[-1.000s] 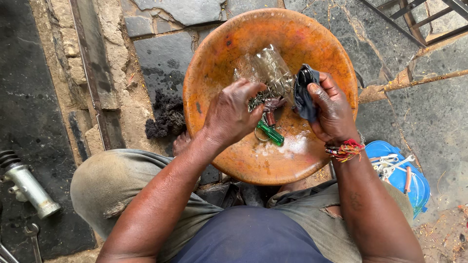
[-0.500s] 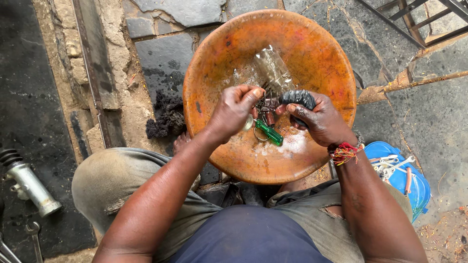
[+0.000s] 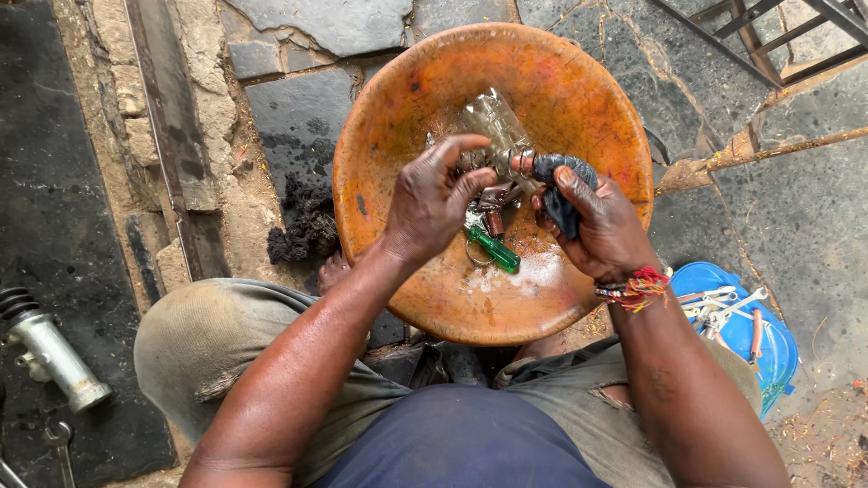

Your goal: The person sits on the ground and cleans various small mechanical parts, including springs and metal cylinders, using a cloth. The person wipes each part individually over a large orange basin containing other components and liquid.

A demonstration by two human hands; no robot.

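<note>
Soft even daylight, faint shadows, sharp focus

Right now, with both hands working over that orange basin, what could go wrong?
The left hand pinches a small metal part above the wet orange basin; it might slip and drop among the green-handled tool and other pieces. The right hand grips a dark rag that could snag on it. The basin sits at the knees and may tip if bumped.

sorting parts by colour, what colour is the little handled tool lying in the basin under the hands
Green, translucent-looking. The small tool lies on the orange basin floor, seen clearly in the head view.
</note>
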